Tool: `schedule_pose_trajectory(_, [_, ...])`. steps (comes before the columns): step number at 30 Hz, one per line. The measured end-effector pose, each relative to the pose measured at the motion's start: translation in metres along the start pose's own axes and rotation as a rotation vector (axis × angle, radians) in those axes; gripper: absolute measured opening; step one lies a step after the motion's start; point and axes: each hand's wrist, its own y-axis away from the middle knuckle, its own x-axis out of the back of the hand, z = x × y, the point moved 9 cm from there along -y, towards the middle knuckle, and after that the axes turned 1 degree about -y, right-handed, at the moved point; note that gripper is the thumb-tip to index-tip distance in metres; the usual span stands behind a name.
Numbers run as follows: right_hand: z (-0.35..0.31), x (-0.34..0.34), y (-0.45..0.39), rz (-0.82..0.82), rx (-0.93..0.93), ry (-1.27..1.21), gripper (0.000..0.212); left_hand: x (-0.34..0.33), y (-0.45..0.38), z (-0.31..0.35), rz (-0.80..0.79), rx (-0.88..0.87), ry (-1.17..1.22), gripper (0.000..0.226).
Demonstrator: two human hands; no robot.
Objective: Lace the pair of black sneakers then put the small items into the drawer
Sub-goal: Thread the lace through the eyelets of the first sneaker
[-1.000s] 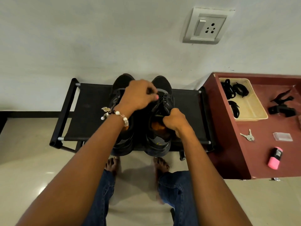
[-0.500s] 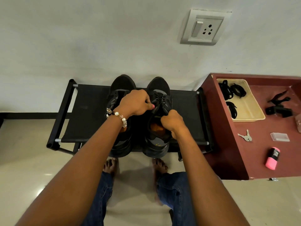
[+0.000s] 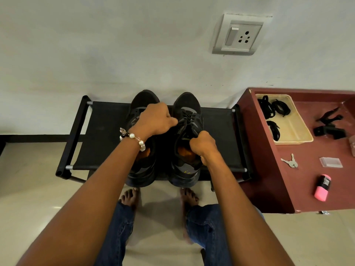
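Bare rack fabric (image 3: pixel 107 135) either side of the sneakers (image 3: pixel 187 135); wall (image 3: pixel 115 54) close behind the toes.

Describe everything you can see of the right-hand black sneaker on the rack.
The right sneaker is black with grey panels, an orange insole and a small yellow mark at the heel. It stands upright on the black fabric shoe rack, toe toward the wall, heel overhanging the front edge, beside the left sneaker. Black lace crisscrosses its upper eyelets. The left hand pinches the lace near the tongue; the right hand grips at the collar.
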Motion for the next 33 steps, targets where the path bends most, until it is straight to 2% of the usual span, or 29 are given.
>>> schedule_pose_trajectory(1, [0.000,0.000,0.000,0.000,-0.006,-0.003,0.043,-0.002,0.000,0.001,-0.001,-0.018,-0.098,0.020])
schedule_pose_trajectory(3, [0.001,-0.001,-0.001,-0.004,-0.018,-0.016,0.045,-0.007,0.001,0.007,0.026,-0.053,-0.232,0.029])
schedule_pose_trajectory(6, [0.002,-0.002,-0.001,-0.007,-0.028,-0.017,0.047,-0.009,-0.001,0.017,0.115,-0.121,-0.326,0.025])
schedule_pose_trajectory(9, [0.005,-0.001,-0.002,-0.008,-0.045,-0.025,0.047,-0.013,-0.002,0.018,0.114,-0.124,-0.294,0.020])
schedule_pose_trajectory(13, [0.004,-0.002,-0.002,-0.009,-0.038,-0.033,0.046,-0.008,-0.001,0.018,0.212,-0.124,-0.284,0.014])
schedule_pose_trajectory(19, [0.004,-0.003,-0.002,-0.002,-0.023,-0.074,0.042,-0.007,-0.003,0.010,0.232,-0.055,-0.287,0.021])
schedule_pose_trajectory(23, [0.003,-0.002,-0.004,0.013,-0.014,-0.055,0.039,0.000,-0.005,0.002,0.171,-0.003,-0.089,0.018])
schedule_pose_trajectory(26, [0.002,-0.001,-0.001,-0.031,-0.004,-0.040,0.031,0.016,-0.002,0.001,0.152,-0.012,0.303,0.005])
schedule_pose_trajectory(27, [0.000,0.000,0.000,-0.053,0.010,-0.033,0.032,0.021,0.002,0.004,0.135,-0.020,0.432,0.007])
schedule_pose_trajectory(29, [-0.007,0.007,0.001,-0.075,0.055,-0.020,0.050,0.033,0.010,0.013,0.133,-0.038,0.642,0.006])
schedule_pose_trajectory(31, [-0.023,0.023,0.006,-0.055,0.160,-0.149,0.055,0.044,0.017,0.022,0.144,-0.032,0.811,0.008])
schedule_pose_trajectory(33, [-0.045,0.044,0.018,-0.037,0.327,-0.440,0.037,0.052,0.022,0.031,0.133,-0.028,0.923,0.011])
